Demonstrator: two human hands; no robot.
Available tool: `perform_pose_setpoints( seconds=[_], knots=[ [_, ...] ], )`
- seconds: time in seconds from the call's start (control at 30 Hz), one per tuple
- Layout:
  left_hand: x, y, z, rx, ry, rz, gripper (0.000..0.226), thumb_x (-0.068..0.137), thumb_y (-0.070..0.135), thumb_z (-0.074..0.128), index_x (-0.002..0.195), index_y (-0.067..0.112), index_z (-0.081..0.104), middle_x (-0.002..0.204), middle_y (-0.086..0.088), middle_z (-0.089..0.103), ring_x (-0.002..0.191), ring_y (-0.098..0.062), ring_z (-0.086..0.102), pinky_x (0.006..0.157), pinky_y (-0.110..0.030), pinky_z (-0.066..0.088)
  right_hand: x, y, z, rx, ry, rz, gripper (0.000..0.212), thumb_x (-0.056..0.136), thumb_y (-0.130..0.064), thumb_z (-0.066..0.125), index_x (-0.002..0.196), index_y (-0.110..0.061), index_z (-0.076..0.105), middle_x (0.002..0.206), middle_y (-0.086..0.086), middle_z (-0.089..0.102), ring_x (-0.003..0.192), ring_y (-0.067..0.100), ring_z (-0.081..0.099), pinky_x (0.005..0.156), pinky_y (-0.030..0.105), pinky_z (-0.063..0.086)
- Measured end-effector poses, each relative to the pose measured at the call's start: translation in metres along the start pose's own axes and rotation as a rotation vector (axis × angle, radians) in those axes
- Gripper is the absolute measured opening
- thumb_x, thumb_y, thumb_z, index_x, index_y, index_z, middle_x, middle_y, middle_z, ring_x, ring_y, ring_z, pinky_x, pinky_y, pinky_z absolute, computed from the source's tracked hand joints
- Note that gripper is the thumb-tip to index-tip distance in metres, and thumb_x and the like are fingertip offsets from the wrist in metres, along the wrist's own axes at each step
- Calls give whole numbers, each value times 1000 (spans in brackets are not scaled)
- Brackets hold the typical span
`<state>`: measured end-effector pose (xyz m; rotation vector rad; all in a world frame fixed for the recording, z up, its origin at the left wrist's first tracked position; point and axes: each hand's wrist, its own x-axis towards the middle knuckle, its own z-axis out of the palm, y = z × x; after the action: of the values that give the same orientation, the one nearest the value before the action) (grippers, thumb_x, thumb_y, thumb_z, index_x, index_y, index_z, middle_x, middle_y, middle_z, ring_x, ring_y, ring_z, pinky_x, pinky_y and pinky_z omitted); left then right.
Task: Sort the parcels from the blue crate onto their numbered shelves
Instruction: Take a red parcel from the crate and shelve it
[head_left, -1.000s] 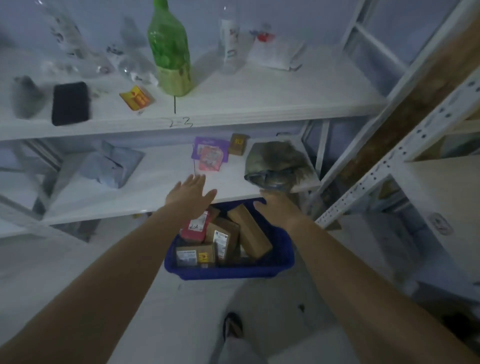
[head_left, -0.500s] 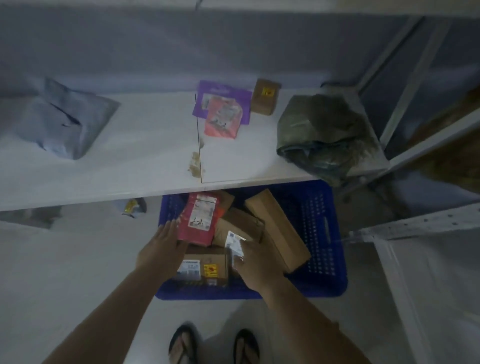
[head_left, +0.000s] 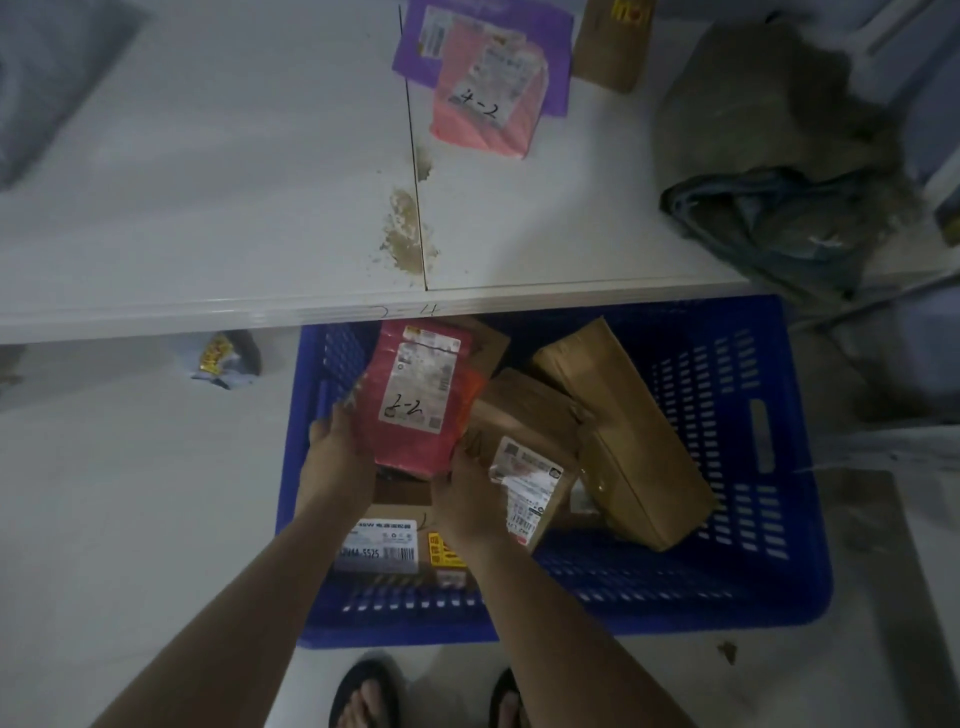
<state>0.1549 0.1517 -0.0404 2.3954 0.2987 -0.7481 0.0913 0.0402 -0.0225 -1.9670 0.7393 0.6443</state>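
While I watch through the head camera, both hands hold the red padded parcel (head_left: 415, 400) over the blue plastic crate (head_left: 779, 467). The left hand (head_left: 337, 452) grips its near left edge, thumb on top, and the right hand (head_left: 467, 499) curls round its near right corner. The parcel's white label carries a handwritten mark that I read as 2-2. It sits tilted above the brown cardboard boxes in the crate; I cannot tell whether it has cleared them. Beside it lie a long brown cardboard box (head_left: 623, 431), leaning, and a labelled brown cardboard box (head_left: 524, 452) touching my right hand. A third flat cardboard box (head_left: 384, 540) shows under my wrists. The crate stands on the floor, partly beneath the white shelf (head_left: 208, 182), whose front edge bears a pen mark. On that shelf I see a pink parcel (head_left: 488, 98) marked 4-2 lying on a purple mailer (head_left: 410, 52), a small brown box (head_left: 608, 47) and an olive cloth bundle (head_left: 769, 156).
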Motion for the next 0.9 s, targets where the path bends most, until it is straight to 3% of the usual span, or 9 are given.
perform_pose_setpoints(
  seconds=[0.1,0.17,0.27,0.37,0.43,0.57,0.63,0.7,0.9],
  knots=[
    [8,-3,7,-68,80,-82,26,93,13,39,115,11,52,119,-16,50,83,-31,56,77,-45,51,9,-3,7,100,3,57,29,102,-16,34,122,-21,54,107,2,64,93,15,60,74,24,43],
    [10,-4,8,-107,61,-93,27,92,8,41,113,9,57,109,-19,58,86,-34,60,78,-47,54,12,-7,7,149,38,99,26,102,-17,37,115,-15,59,110,6,64,96,17,60,76,23,46],
    [2,-4,4,-161,2,-70,36,90,-1,46,121,13,60,110,-18,60,88,-35,63,79,-48,56,9,-9,1,172,146,139,27,102,-22,38,105,-11,62,104,4,66,88,14,59,60,14,38],
    [-17,-4,-7,-177,0,-17,37,90,1,52,122,17,62,90,-5,66,74,-25,64,71,-38,57,-6,-10,-10,228,203,213,18,101,-19,43,99,-11,59,97,-1,65,81,12,61,61,16,41],
    [-33,0,-17,-168,14,0,30,89,4,52,109,17,69,77,1,66,68,-20,62,69,-40,55,-20,-15,-20,238,231,249,10,99,-17,47,101,-15,57,98,-3,64,84,14,61,68,21,46],
    [-73,25,-42,-225,-6,10,24,90,9,52,104,19,69,81,0,69,72,-21,66,68,-40,57,-55,-34,-46,292,252,308,31,97,-28,52,121,-8,56,119,7,65,102,23,65,85,31,51],
    [-96,41,-58,-247,-32,39,29,91,4,50,110,18,67,82,2,69,72,-15,66,62,-31,56,-76,-44,-60,375,232,348,36,98,-28,51,125,-6,56,119,10,65,92,24,69,83,36,57],
    [-119,62,-78,-256,-54,93,37,88,-4,51,116,16,65,83,5,67,71,-10,64,58,-21,52,-99,-57,-80,405,209,354,28,97,-21,53,117,-5,62,111,12,68,78,21,69,75,37,60],
    [-199,148,-157,-356,-45,211,34,88,-6,51,115,12,61,83,5,64,63,-1,60,43,-7,44,-182,-107,-159,484,138,223,19,95,-5,51,100,2,68,102,20,71,86,28,69,75,41,58]
  ],
)
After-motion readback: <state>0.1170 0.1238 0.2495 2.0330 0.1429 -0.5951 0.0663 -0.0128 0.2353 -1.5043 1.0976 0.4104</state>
